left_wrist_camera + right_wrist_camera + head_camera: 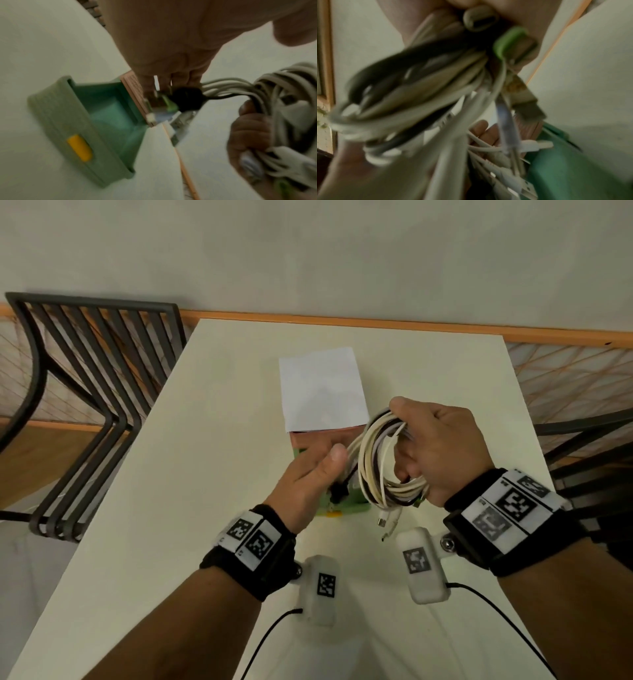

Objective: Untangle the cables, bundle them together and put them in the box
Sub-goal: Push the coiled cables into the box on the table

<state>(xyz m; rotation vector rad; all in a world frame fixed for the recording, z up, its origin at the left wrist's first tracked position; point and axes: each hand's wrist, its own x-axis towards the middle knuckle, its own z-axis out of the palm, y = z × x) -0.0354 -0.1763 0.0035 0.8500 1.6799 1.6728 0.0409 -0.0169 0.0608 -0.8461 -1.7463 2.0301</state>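
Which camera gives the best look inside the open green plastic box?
The left wrist view: the green plastic box lies open with its bare floor visible. In the head view the hands and coiled cables hide most of it; the right wrist view shows only a blurred corner.

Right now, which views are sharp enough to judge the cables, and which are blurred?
Head view: sharp, evenly lit, wide-angle bend at the edges; the coiled bundle of white and black cables in the right hand reads clearly. Left wrist view: mildly smeared, open green plastic box legible. Right wrist view: heavy motion blur, strands merge.
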